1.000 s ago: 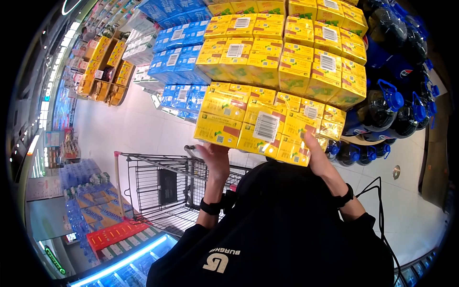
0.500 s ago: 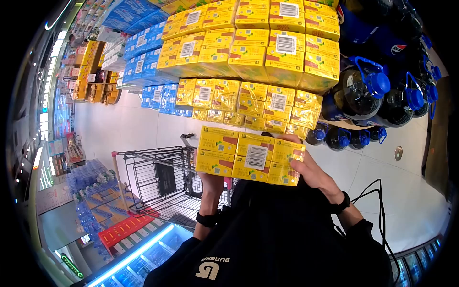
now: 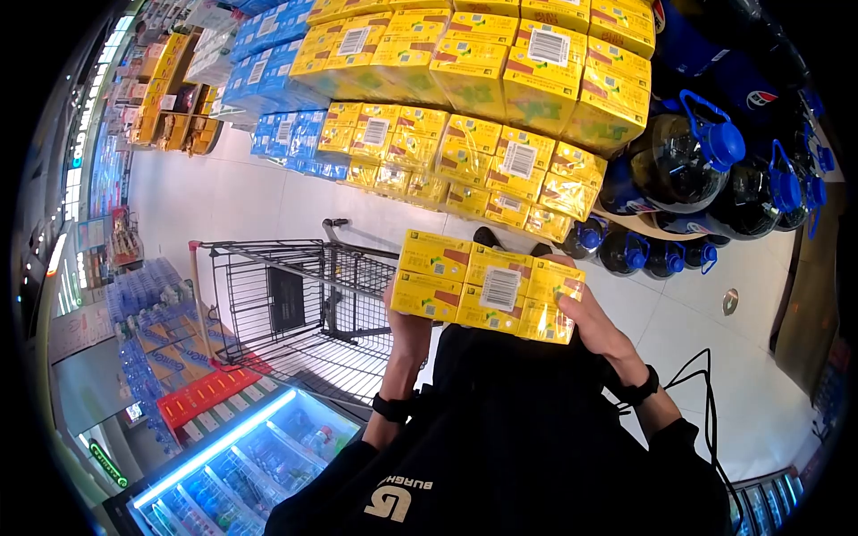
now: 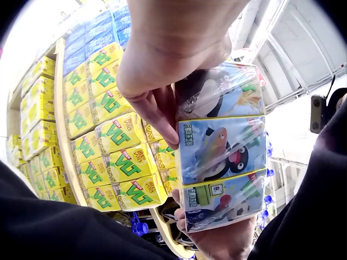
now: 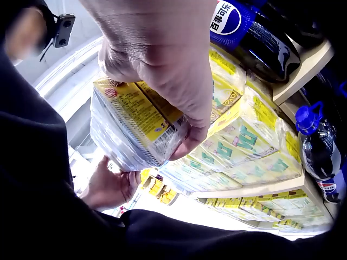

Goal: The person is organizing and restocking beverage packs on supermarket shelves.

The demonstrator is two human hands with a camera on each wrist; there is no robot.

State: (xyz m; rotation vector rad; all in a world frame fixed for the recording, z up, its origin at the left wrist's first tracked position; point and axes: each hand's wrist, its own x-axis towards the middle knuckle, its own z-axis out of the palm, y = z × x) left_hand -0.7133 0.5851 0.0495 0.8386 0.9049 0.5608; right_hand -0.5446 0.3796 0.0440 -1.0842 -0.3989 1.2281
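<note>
Yellow carton pack (image 3: 493, 288) mid-view (head cam), held btwn both hands: L hand (image 3: 410, 333) gripping approx 8 o'clock end, R hand (image 3: 599, 326) its 4 o'clock end. Slick plastic wrap (image 4: 219, 154) + uneven squeeze = prob slip risk; swung low twd 9 o'clock, could clip cart (image 3: 287, 301).

head: fwd/dn, farther | L/R wrist: close, along hands (image 3: 597, 323) | shared: pack (image 3: 490, 288)

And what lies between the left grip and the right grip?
A clear-wrapped, yellow-topped carton pack fills the stretch from left grip to right grip; the head view shows it.
</note>
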